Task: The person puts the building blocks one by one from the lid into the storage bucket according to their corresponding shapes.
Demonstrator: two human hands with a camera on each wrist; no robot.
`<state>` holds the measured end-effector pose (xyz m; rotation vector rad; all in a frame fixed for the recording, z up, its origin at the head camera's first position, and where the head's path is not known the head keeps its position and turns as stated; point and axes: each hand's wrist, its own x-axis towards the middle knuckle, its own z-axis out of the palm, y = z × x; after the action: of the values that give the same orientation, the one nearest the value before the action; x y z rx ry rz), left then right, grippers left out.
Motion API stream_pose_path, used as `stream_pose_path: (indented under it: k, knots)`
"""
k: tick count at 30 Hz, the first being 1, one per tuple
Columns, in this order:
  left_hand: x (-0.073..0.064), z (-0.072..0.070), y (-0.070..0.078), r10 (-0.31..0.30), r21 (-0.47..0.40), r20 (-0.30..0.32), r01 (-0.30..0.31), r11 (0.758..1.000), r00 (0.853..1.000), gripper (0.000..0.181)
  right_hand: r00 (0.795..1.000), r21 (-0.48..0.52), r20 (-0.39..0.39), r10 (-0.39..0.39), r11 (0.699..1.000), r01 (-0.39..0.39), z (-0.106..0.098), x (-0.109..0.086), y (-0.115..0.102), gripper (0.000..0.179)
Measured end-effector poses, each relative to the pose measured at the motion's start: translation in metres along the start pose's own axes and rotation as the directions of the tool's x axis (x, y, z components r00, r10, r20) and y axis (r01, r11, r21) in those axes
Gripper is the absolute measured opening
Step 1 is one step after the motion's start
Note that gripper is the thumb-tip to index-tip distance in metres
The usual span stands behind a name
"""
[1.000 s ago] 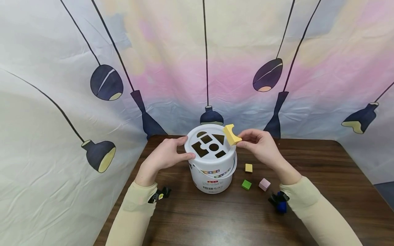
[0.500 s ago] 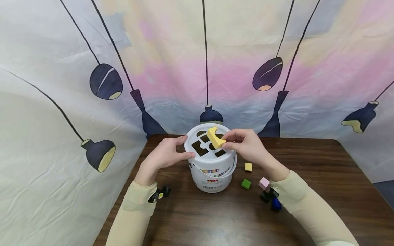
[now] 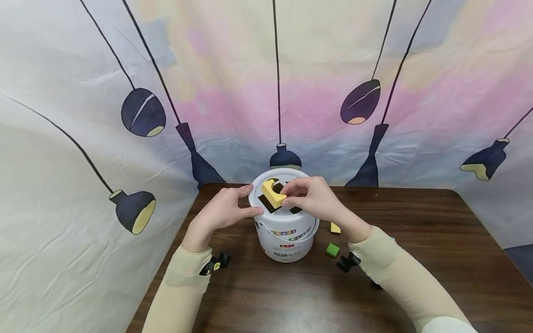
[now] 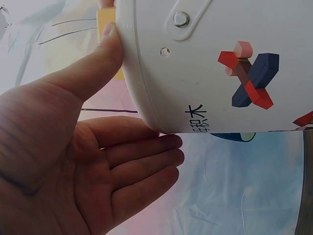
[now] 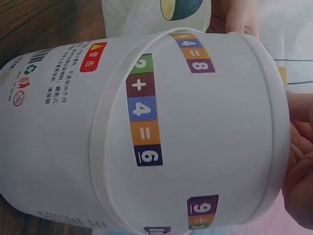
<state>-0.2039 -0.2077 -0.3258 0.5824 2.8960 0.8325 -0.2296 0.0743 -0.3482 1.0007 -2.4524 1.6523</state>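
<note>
A white toy bucket (image 3: 287,247) stands upright on the table, its white lid (image 3: 287,173) cut with shaped holes. Between thumb and fingertips my right hand (image 3: 311,196) pinches a yellow arch-shaped block (image 3: 271,196), tilted over the notched rectangular hole at the lid's left. Whether the block touches the lid I cannot tell. My left hand (image 3: 226,208) rests against the lid's left rim, thumb and index finger spread. In the left wrist view its other fingers (image 4: 142,171) lie nearly straight beside the bucket wall (image 4: 195,83). My right hand covers several holes.
On the wooden table (image 3: 266,296), right of the bucket, lie a small yellow block (image 3: 335,228) and a green block (image 3: 332,250). My right forearm passes over a dark blue block, mostly hidden. A curtain printed with lamps (image 3: 285,157) hangs behind the table.
My right hand has carried the yellow arch block leftward from the lid's right edge to above the notched hole. Its forearm now hides the pink block. The left hand stays put.
</note>
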Motion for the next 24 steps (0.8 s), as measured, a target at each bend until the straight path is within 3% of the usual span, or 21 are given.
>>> stream_pose_path:
  k: [24]
  knots:
    - [-0.0005,0.0019,-0.0022,-0.008,-0.013,0.003,0.008,1.0,1.0,0.089,0.992,-0.19,0.126,0.02,0.982,0.004,0.0078,0.0101,-0.0005,0.015]
